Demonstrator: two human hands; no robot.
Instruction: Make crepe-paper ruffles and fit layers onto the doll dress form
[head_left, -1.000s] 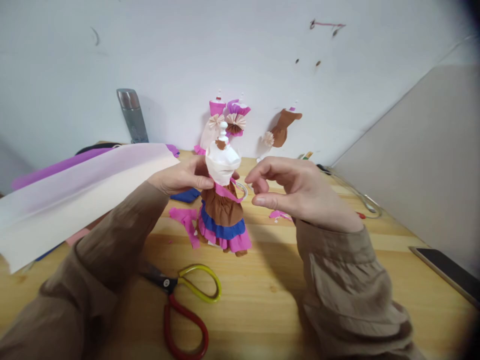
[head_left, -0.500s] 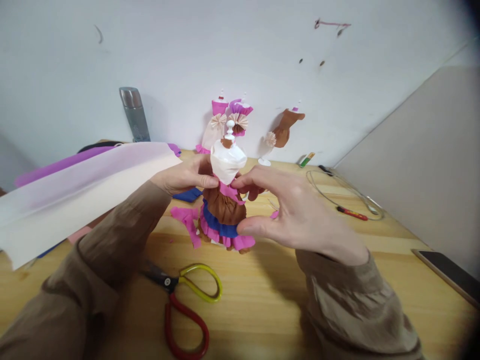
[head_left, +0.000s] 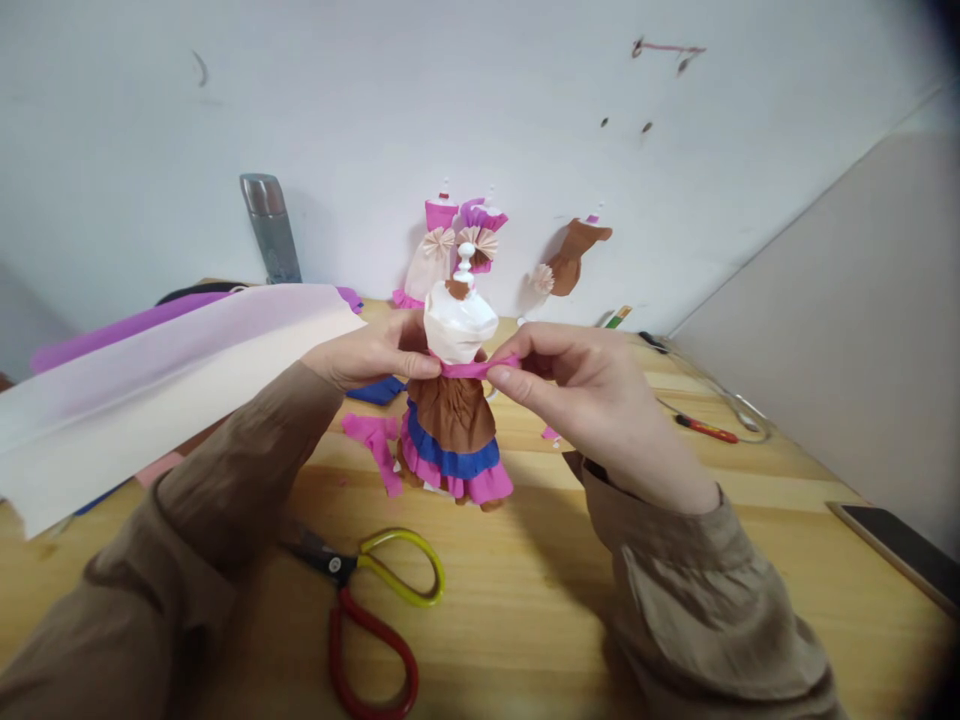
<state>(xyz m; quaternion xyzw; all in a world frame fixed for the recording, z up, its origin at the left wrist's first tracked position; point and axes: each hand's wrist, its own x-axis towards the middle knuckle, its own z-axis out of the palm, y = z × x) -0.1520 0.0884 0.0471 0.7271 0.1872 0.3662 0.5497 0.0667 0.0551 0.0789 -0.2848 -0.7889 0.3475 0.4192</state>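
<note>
A small mannequin doll (head_left: pixel 459 330) stands on the wooden table (head_left: pixel 540 590), with a white bodice and a brown, blue and pink ruffled paper skirt. A pink paper strip (head_left: pixel 472 369) runs across its waist. My left hand (head_left: pixel 371 352) grips the doll's waist from the left, fingers closed on it. My right hand (head_left: pixel 581 385) pinches the right end of the pink strip and holds it taut against the waist.
Red and yellow scissors (head_left: pixel 375 605) lie near the front. A cream paper sheet (head_left: pixel 150 380) spreads at left, and a pink scrap (head_left: pixel 373 440) lies beside the doll. Dressed mannequins (head_left: pixel 457 245) and a steel flask (head_left: pixel 268 228) stand by the wall. A phone (head_left: pixel 896 545) lies at right.
My right hand came in from the right, took the loose end of the pink strip and pulled it level across the waist. The left hand stayed on the doll.
</note>
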